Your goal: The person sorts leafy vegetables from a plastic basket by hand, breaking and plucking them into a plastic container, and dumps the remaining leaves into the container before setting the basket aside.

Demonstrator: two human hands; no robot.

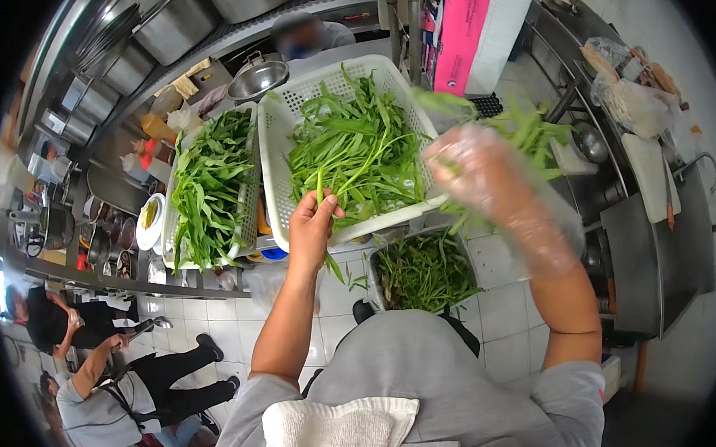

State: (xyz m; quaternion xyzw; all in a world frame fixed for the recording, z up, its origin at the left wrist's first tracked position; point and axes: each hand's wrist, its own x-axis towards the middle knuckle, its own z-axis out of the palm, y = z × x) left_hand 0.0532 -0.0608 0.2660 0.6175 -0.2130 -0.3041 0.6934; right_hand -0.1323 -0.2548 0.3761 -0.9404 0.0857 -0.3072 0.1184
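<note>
My bare left hand pinches a green stem of water spinach at the near edge of a white perforated basket. Long-leaved water spinach is heaped inside that basket. To the right of it, my right hand wears a clear plastic glove and is smeared by motion. It grips a bunch of water spinach, whose blurred leaves stick out on both sides. Below, a bin on the floor holds more greens and some brownish pieces.
A second white basket full of leafy greens stands on the left, beside a white plate. Steel pots line the shelf above. Two people stand at lower left, one holding a ladle. Another person is behind the counter. A steel sink is right.
</note>
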